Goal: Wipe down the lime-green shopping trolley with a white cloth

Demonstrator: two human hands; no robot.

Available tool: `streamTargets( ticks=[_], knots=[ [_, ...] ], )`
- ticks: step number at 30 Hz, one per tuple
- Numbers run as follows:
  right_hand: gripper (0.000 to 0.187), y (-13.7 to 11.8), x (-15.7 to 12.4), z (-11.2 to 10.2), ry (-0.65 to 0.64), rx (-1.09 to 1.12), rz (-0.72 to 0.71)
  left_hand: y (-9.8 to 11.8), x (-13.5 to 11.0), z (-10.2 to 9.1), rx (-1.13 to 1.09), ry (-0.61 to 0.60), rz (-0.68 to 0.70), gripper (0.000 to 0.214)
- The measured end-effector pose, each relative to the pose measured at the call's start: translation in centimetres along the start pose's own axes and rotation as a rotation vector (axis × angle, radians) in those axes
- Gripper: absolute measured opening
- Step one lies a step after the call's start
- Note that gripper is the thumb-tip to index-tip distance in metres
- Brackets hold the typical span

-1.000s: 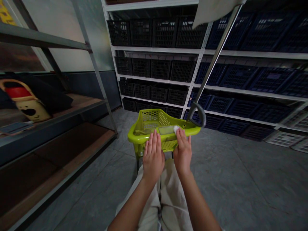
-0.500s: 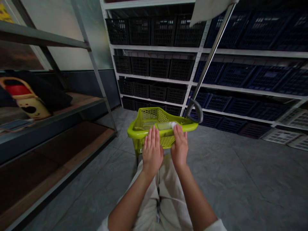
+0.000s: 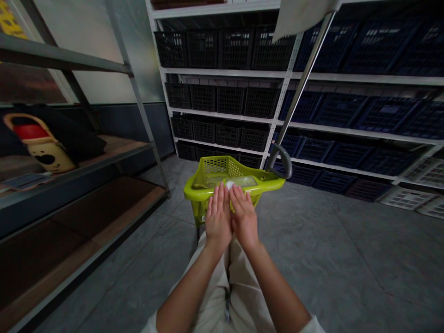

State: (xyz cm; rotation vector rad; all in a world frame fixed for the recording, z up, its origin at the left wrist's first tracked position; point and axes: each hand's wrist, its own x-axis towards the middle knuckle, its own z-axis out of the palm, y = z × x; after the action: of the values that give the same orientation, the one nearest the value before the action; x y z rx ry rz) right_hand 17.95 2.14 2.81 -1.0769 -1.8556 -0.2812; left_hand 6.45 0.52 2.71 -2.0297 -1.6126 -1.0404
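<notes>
A lime-green plastic shopping basket (image 3: pixel 196 194) with perforated walls stands in front of my knees. My left hand (image 3: pixel 218 226) lies against its near rim, fingers stretched straight up over the edge. Close beside it, nearly touching, my right hand (image 3: pixel 244 222) presses a small white wad (image 3: pixel 229 184) onto the rim, next to a clear label holder (image 3: pixel 244 181). Whether the wad is cloth or tissue I cannot tell; most of it is under the fingers. At the basket's right end sits a grey handle grip (image 3: pixel 285 162).
A metal pole (image 3: pixel 308 69) rises behind the handle. White shelving (image 3: pixel 222 71) holds several black crates (image 3: pixel 231 99) and blue crates (image 3: pixel 342 106). On the left, a metal rack (image 3: pixel 145 143) carries a yellow bottle with a red top (image 3: pixel 48 150) and a phone-like flat object (image 3: pixel 26 180).
My right hand has slid left along the rim with the white wad, from the label holder's right end to beside my left hand. The left hand has stayed in place.
</notes>
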Motion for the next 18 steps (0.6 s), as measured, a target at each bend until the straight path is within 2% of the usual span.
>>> streamTargets(
  ticks=[2, 5, 7, 9, 12, 14, 16, 18],
  knots=[
    [0.087, 0.5, 0.0, -0.3, -0.024, -0.003, -0.025, -0.1, 0.0, -0.1, 0.003, -0.011, 0.007, 0.076],
    [0.084, 2.7, 0.0, -0.6, 0.152, -0.039, 0.149, 0.0, 0.1, -0.3, -0.008, -0.03, 0.03, 0.08],
    [0.082, 3.1, 0.0, -0.3, 0.252, -0.049, 0.241, 0.1, 0.1, -0.3, -0.007, -0.03, 0.028, 0.081],
    [0.083, 1.9, -0.1, 0.4, 0.22, -0.038, 0.211, 0.1, 0.0, 0.0, 0.005, -0.021, 0.013, 0.079],
    [0.084, -0.5, -0.1, 1.0, 0.038, 0.011, 0.023, -0.1, -0.1, 0.4, 0.036, 0.005, 0.007, 0.075],
    [0.084, -0.5, 0.0, 0.6, -0.004, 0.014, -0.018, -0.3, -0.1, 0.3, 0.046, -0.008, 0.016, 0.076],
    [0.084, 1.0, 0.1, 0.0, 0.073, -0.017, 0.058, -0.3, 0.0, 0.0, 0.036, -0.036, 0.026, 0.079],
    [0.082, 2.7, 0.2, -0.4, 0.202, -0.046, 0.192, -0.1, 0.1, -0.4, 0.019, -0.046, 0.031, 0.081]
  ],
)
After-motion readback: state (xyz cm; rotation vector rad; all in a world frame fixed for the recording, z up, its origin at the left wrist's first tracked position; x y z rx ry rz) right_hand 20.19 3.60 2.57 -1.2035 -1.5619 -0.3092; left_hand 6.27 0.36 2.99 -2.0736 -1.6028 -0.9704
